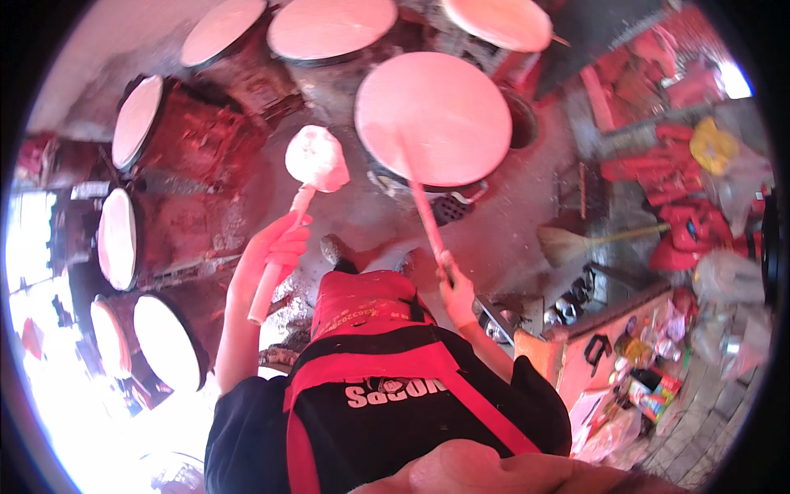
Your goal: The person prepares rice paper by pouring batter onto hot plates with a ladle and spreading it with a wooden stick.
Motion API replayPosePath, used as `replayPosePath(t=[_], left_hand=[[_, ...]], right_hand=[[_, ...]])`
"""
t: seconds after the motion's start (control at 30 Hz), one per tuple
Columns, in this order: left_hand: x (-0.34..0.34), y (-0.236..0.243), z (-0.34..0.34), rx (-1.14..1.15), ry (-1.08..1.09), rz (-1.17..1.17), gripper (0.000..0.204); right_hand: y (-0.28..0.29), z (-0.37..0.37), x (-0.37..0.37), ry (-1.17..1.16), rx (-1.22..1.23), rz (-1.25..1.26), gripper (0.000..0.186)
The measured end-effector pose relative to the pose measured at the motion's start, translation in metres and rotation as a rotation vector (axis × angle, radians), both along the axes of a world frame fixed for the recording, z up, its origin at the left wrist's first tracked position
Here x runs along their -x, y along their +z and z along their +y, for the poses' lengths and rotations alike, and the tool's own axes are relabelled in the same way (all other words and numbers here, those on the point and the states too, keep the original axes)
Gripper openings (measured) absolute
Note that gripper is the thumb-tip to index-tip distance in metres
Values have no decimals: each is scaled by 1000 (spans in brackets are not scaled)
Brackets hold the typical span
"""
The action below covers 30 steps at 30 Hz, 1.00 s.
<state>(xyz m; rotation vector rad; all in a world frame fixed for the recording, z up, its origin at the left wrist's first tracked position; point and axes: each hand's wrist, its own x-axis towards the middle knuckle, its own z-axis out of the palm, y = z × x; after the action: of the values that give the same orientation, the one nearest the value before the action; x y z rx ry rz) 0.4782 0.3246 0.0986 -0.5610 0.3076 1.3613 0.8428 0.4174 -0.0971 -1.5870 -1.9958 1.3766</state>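
Grey floor [527, 198] spreads around the pot [434, 119], whose pale round top faces up. Other pots [136, 123] stand to its left and beyond it, probably ringed so that one person can reach each. My left hand [282, 249] is wrapped around the middle of a white-headed stick [317, 160]; its head is left of the pot, apart from the rim, perhaps raised so nothing slides off. My right hand [455, 292] is curled around the near end of a plain stick [428, 218], likely for reach while leaving the fingers clear. It slants over the pot's near rim; whether its blurred far end dips in, I cannot tell. Right of the pot, on its near side, lies a broom [564, 245].
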Motion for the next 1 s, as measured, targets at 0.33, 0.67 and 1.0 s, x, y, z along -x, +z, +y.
replayPosePath(t=[0.33, 0.67, 1.0], left_hand=[[158, 3, -108, -7, 295, 493, 31], [287, -37, -220, 338, 569, 467, 24], [278, -34, -284, 533, 1103, 323, 17]], right_hand=[[51, 31, 232, 21, -142, 149, 55], [-3, 18, 490, 579, 224, 168, 16], [23, -121, 833, 1529, -591, 300, 20]])
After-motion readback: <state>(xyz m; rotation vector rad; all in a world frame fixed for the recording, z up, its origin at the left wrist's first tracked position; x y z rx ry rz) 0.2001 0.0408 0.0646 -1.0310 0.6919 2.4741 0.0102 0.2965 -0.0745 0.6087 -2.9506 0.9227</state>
